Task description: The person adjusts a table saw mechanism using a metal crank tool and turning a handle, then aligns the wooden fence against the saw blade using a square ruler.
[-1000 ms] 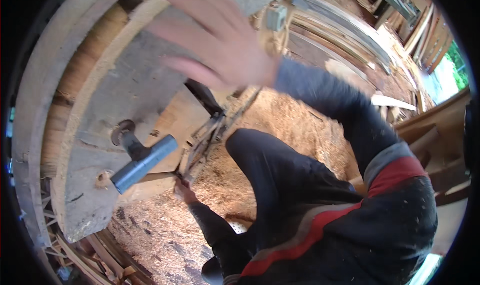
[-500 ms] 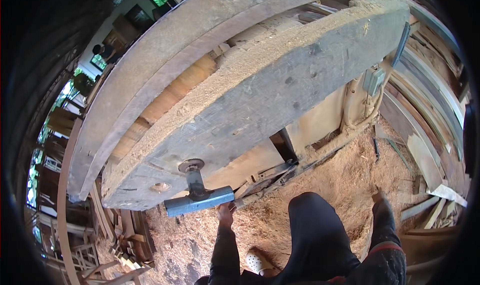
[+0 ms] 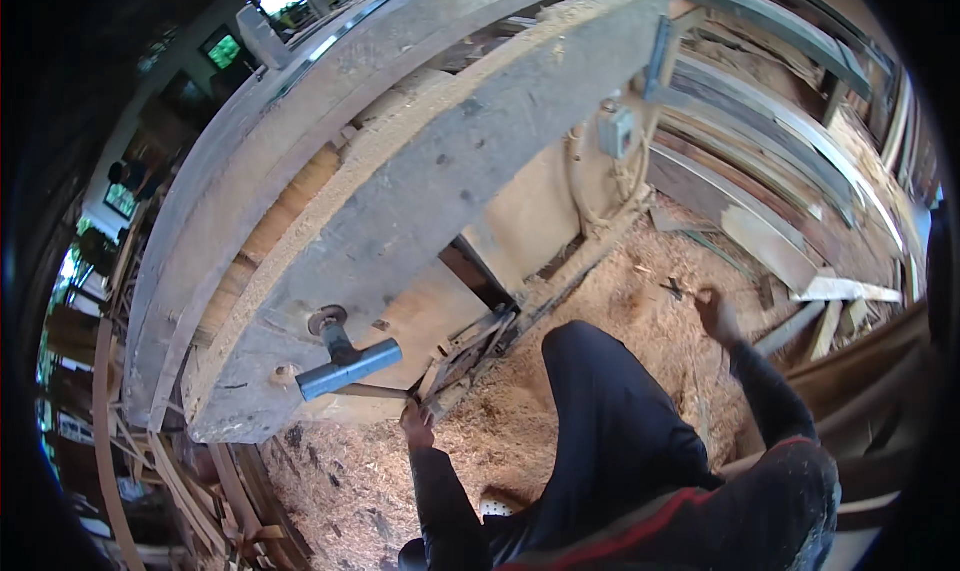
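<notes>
Low at the near side of a large, upright grey wooden panel (image 3: 400, 211), my left hand (image 3: 418, 426) is closed at the end of dark bars and thin wooden strips (image 3: 470, 356). What its fingers grip is too small to make out. Just above it, a blue-grey T-shaped handle (image 3: 350, 369) juts from the panel on a round metal collar. My right hand (image 3: 718, 316) reaches low over the sawdust, fingers apart. Beside its fingertips is a small dark tool (image 3: 673, 289); whether they touch it I cannot tell.
Sawdust (image 3: 640, 281) covers the floor around my bent knee (image 3: 610, 401). Stacked boards (image 3: 750, 161) lie at the right. A grey-green switch box (image 3: 616, 131) with a conduit is on the panel's far side. Timber scraps (image 3: 240, 491) lie at lower left. Another person (image 3: 135, 176) is in the far left background.
My view has turned, so the panel sits further left. My right hand has moved forward to the dark tool. My left hand has moved from beside the T-handle to the bars below it.
</notes>
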A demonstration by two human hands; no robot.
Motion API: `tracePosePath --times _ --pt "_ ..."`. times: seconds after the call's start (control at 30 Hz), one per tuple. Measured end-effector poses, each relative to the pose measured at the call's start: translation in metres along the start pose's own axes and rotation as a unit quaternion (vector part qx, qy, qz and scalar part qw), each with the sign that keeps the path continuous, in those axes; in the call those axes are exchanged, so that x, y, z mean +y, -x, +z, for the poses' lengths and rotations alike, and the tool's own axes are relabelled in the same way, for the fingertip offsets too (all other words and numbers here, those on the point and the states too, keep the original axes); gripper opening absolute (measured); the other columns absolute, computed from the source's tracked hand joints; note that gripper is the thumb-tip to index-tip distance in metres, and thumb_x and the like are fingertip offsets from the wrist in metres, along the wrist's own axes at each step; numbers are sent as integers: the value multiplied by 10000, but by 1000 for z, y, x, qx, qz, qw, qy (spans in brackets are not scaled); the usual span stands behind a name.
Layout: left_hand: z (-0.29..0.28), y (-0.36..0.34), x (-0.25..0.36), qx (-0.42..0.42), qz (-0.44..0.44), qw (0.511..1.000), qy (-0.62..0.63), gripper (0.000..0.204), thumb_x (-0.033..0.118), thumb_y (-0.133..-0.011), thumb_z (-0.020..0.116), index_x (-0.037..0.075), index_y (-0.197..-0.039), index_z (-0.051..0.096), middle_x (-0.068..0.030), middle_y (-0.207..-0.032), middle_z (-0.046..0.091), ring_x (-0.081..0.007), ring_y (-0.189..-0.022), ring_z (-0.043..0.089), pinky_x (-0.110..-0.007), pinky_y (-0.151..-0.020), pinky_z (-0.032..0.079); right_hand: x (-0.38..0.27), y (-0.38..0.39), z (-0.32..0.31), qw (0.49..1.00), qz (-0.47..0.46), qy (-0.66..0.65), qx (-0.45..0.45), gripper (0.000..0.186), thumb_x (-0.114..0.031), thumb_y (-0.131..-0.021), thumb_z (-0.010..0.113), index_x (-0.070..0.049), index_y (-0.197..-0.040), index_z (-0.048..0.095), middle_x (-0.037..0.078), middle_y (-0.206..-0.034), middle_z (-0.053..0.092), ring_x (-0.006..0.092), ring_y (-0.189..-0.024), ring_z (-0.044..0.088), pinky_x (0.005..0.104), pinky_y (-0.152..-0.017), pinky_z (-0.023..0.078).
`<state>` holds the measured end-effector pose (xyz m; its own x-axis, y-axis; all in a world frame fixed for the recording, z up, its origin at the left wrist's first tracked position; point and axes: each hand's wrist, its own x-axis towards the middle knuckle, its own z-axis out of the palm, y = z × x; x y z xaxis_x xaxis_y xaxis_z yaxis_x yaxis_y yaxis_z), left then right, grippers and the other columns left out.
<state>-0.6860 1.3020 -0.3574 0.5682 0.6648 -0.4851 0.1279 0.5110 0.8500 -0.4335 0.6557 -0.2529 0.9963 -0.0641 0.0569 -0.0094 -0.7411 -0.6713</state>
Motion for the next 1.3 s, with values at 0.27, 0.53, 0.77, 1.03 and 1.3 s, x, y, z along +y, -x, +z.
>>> tracePosePath --times 0.27,0.53,0.77,1.03,1.3 --pt "9 -12 -5 -74 20 951 299 214 171 -905 584 137 -708 506 18 -645 449 -140 -585 465 -317 -592 463 -157 7 -125 972 -42 -201 -116 208 -157 -871 698 37 -888 626 27 -703 589 113 -570 566 281 -535 468" --pt "87 85 31 -258 27 943 -207 430 321 -885 697 58 -1203 577 -74 -979 663 -205 -817 652 -349 -711 516 -340 107 -99 743 -631 -161 -154 218 -50 -759 767 -9 -930 638 120 -763 657 266 -635 651 352 -590 522" --pt "66 153 2 -335 107 912 -210 931 518 -789 770 26 -1459 352 -206 -1391 499 -344 -1225 537 -436 -990 469 -438 169 100 757 -502 -310 -281 243 -115 -897 666 -21 -739 507 140 -594 563 315 -502 576 379 -475 427" --pt "11 176 -82 -8 -243 912 331 757 667 -898 526 -15 -1225 524 -176 -978 658 -240 -730 647 -385 -651 547 -416 188 307 815 -520 -83 -242 312 -296 -938 581 -11 -811 579 243 -706 630 433 -684 630 534 -607 488" --pt "-25 144 -116 244 91 963 -65 317 276 -841 678 -27 -923 712 4 -553 488 -109 -475 446 -294 -435 345 -377 204 389 860 -373 -62 -341 234 -256 -902 628 -31 -929 568 234 -770 650 459 -762 628 537 -663 477"
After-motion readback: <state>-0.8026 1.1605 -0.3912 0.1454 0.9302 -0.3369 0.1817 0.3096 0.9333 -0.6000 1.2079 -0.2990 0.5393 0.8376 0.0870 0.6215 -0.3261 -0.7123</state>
